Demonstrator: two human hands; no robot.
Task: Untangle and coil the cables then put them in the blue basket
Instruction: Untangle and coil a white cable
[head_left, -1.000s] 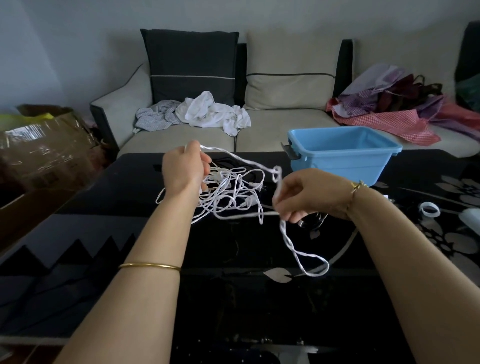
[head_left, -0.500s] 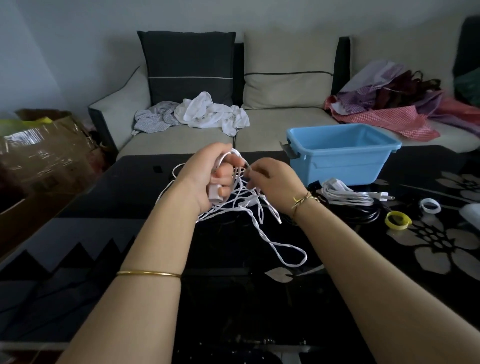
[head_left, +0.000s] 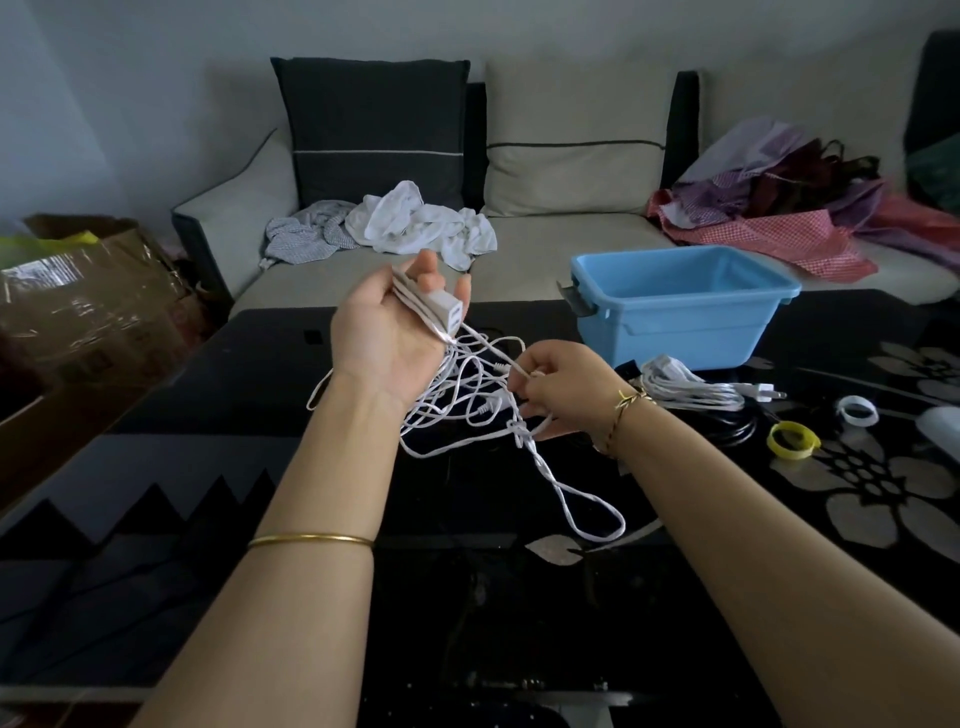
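Note:
A tangled white cable hangs between my hands above the black glass table. My left hand is raised palm-up, with cable strands wound across the palm and a white USB plug block held against its fingers. My right hand pinches one strand lower and to the right. A knot sits below it, and a long loop trails onto the table. The blue basket stands behind my right hand and looks empty. A coiled white power cable lies in front of it.
A yellow ring and a white ring lie on the table at the right, near a dark cable. Behind the table is a sofa with clothes on it. A cardboard box stands at the left.
My left hand has turned palm-up and lifted, showing the plug block. My right hand has moved down and right, drawing a strand out of the tangle.

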